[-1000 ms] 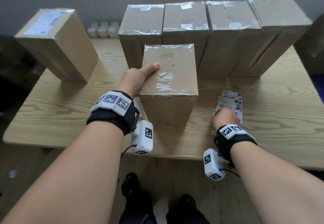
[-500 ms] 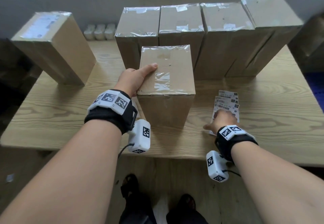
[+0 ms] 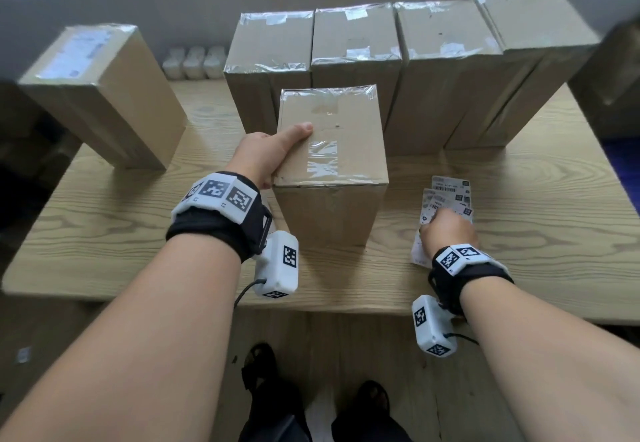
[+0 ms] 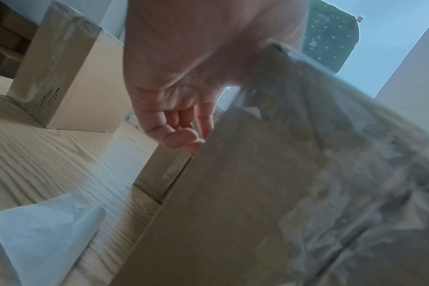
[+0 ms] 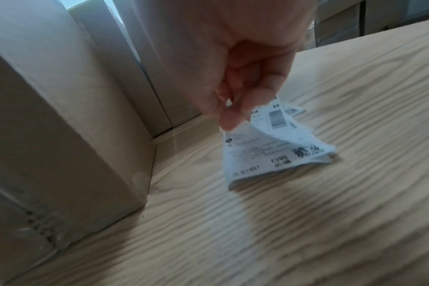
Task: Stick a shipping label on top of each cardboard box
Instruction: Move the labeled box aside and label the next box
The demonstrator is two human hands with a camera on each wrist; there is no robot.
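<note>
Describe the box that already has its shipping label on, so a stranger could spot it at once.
Start at the wooden table and its row of four upright boxes along the back. The labelled box stands apart at the far left, tilted. It alone carries a white printed label on top.

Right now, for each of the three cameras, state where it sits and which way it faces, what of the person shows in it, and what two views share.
Head: worn on the head, facing forward and down at the table; shows both forearms, the left hand gripping the front box, the right hand at the labels.
Left wrist: looks along the left hand at the front box.
Right wrist: looks along the right hand, which pinches a label.
Shared: the front box appears in all three views.
</note>
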